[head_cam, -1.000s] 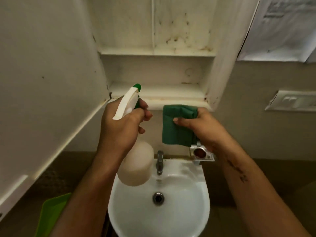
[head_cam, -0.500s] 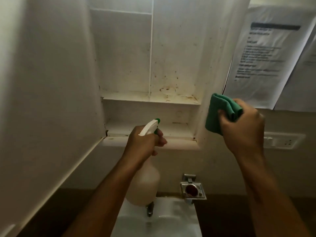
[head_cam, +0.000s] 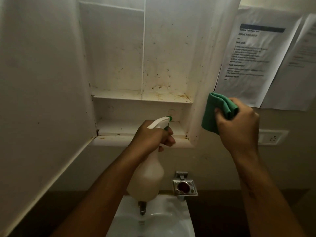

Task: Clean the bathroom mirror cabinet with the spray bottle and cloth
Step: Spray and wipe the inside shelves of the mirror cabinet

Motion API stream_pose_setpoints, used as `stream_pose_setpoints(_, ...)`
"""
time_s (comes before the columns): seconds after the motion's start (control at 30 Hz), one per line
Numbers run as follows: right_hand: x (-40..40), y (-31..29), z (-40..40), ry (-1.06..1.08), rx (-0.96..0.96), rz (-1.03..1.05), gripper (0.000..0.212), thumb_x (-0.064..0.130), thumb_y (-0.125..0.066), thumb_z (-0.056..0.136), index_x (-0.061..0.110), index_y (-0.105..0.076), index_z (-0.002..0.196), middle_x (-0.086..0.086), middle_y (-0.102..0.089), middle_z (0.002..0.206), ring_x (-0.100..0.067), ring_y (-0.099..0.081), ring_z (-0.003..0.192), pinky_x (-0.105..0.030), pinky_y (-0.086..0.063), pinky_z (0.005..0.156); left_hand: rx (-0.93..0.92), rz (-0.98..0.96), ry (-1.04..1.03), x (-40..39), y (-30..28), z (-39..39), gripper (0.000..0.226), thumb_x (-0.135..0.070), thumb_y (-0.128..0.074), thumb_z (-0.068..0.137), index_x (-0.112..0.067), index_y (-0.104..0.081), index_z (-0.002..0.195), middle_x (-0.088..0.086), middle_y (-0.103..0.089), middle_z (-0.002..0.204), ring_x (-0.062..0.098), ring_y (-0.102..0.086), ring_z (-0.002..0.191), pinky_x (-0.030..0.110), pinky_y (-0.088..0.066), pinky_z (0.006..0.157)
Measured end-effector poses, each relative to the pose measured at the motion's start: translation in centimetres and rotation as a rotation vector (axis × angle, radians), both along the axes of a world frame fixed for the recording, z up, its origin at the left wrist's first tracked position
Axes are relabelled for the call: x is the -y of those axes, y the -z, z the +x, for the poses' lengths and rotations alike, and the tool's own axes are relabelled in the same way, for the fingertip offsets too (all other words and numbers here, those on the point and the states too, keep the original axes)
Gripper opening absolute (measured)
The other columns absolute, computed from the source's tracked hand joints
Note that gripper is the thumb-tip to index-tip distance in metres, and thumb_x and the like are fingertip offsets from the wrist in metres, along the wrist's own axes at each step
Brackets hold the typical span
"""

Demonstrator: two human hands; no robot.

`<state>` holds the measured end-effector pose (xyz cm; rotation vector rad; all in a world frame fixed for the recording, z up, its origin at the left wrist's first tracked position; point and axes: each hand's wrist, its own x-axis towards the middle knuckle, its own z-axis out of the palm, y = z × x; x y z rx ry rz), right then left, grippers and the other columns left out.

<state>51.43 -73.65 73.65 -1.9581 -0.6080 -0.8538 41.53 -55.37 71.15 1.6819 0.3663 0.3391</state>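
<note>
Head view, all placed vs. the cabinet (head_cam: 142, 65): 1 open cabinet w/ 2 stained shelves, 1 spray bottle (head_cam: 147, 175), 1 green cloth (head_cam: 217, 113), 2 printed sheets (head_cam: 248, 55) to its right, 1 sink (head_cam: 153, 223) w/ tap below it. Left hand (head_cam: 150, 135) is curled round the bottle's neck, finger on trigger, nozzle aimed at the bottom shelf. Right hand (head_cam: 239, 127) grips the folded cloth, bunched, against the cabinet's right outer edge. Vs. 0.5 s ago: almost no change; both hands sit about where they were.
</note>
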Motion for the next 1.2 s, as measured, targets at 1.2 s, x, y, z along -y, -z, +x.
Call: stream_pose_setpoints(1.2,-15.3,4.1,0.9,-0.072,-0.169,-0.69,0.017,0.015,-0.061,0.094,0.013,-0.067,0.109,-0.007,-0.066,0.105,-0.022,-0.063,0.095,-0.03,-0.049,0.08,0.027,0.024,-0.2,-3.8,0.2,-5.4,0.023,0.005,-0.055,0.081,-0.007,-0.072,0.089,0.009,-0.075,0.073,0.014,-0.069,0.066,0.026,-0.049,0.054)
